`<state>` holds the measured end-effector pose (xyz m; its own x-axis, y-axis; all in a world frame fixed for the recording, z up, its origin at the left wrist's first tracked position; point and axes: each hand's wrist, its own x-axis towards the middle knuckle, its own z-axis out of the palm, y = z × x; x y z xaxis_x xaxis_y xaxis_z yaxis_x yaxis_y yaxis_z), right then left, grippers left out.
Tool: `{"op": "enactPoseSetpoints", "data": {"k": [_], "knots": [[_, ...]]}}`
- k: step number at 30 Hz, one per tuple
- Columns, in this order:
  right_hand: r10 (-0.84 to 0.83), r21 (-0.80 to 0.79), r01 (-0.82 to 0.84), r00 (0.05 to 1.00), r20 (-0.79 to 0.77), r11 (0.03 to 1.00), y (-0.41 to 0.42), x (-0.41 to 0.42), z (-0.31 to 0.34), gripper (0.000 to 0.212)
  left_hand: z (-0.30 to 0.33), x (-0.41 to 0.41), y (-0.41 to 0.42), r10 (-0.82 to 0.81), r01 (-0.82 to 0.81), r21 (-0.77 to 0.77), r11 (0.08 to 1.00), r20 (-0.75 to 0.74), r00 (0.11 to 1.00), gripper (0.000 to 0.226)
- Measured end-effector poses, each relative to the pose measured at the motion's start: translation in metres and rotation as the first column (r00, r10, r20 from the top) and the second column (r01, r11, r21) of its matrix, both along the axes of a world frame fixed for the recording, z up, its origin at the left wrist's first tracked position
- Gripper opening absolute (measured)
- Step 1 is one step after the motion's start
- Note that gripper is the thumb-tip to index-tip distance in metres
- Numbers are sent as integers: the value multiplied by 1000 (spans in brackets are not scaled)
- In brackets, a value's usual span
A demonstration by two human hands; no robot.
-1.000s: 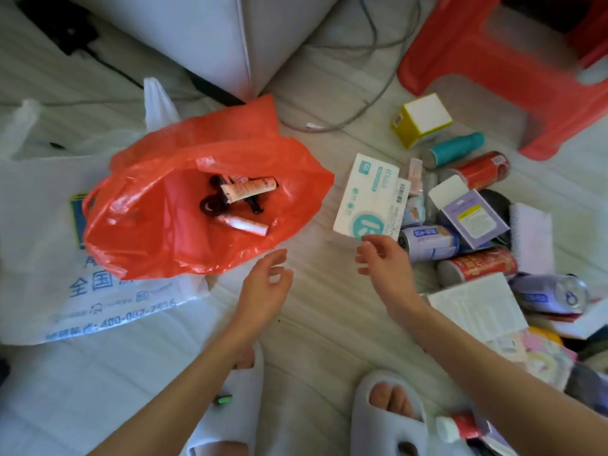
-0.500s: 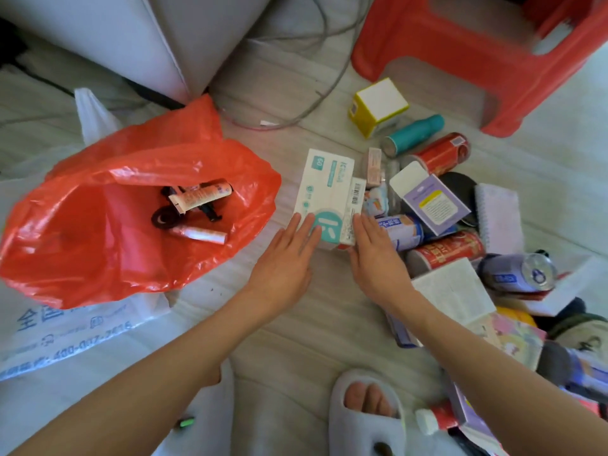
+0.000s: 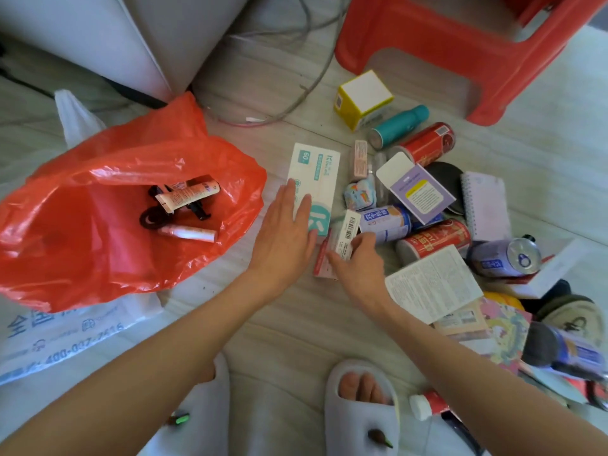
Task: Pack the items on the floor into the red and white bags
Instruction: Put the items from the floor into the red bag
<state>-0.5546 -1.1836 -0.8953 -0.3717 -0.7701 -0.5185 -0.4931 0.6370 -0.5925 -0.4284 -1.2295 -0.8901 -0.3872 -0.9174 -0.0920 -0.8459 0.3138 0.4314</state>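
The red bag (image 3: 108,245) lies open on the floor at the left, with tubes and a black item inside. It rests on the flat white bag (image 3: 62,337). A white and teal box (image 3: 316,179) lies between the bag and a pile of items. My left hand (image 3: 284,232) rests flat on the box's near end, fingers straight. My right hand (image 3: 357,261) curls its fingers round a small white barcode box (image 3: 345,233) beside it.
The pile at the right holds red cans (image 3: 434,241), purple cans (image 3: 506,258), a purple carton (image 3: 416,189), a teal bottle (image 3: 399,126), a yellow box (image 3: 363,98), a notebook (image 3: 485,205) and papers. A red stool (image 3: 444,44) stands behind, cables and grey furniture at the back. My slippered feet are below.
My left hand moved from near the red bag onto the white and teal box. My right hand shifted from that box's edge to grip the small barcode box.
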Motion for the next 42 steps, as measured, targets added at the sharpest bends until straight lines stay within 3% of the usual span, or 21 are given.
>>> {"op": "enactPoseSetpoints", "data": {"k": [5, 10, 14, 19, 22, 26, 28, 30, 33, 39, 42], "knots": [[-201, 85, 193, 973, 109, 978, 4, -10, -5, 48, -10, -24, -18, -27, 7, 124, 992, 165, 986, 67], [-45, 176, 23, 992, 121, 984, 11, -14, -10, 38, -16, -19, -6, 15, -32, 123, 992, 138, 990, 65], [-152, 86, 140, 978, 142, 986, 20, -12, -6, 37, -17, 2, 16, -11, 0, 105, 994, 108, 994, 63], [-144, -27, 148, 983, 112, 989, 33, -7, 5, 34, -14, 6, 22, 39, -56, 102, 993, 158, 987, 59], [-152, -36, 157, 981, 122, 987, 39, -7, 7, 32, -14, 4, 12, 89, -114, 122, 986, 196, 977, 70], [-186, -71, 198, 970, 155, 978, 45, -10, 13, 26, -2, 19, 18, 193, -188, 195, 963, -7, 981, 70], [-176, -99, 194, 971, 162, 976, 48, -12, 16, 17, 6, 34, 29, 288, -243, 302, 922, -113, 951, 66], [-141, -115, 162, 974, 177, 980, 52, -11, 17, 9, 16, 52, 44, 424, -295, 436, 850, -236, 874, 64], [-55, -153, 86, 979, 197, 984, 56, -3, 16, 7, 34, 83, 69, 640, -371, 568, 734, -398, 657, 38], [153, -198, -96, 944, 293, 975, 33, 42, 25, 24, 59, 127, 113, 868, -559, 666, 493, -422, 263, 25], [192, -171, -139, 916, 352, 975, 13, 67, 27, 15, 67, 139, 111, 871, -631, 625, 460, -456, 183, 23]]}}
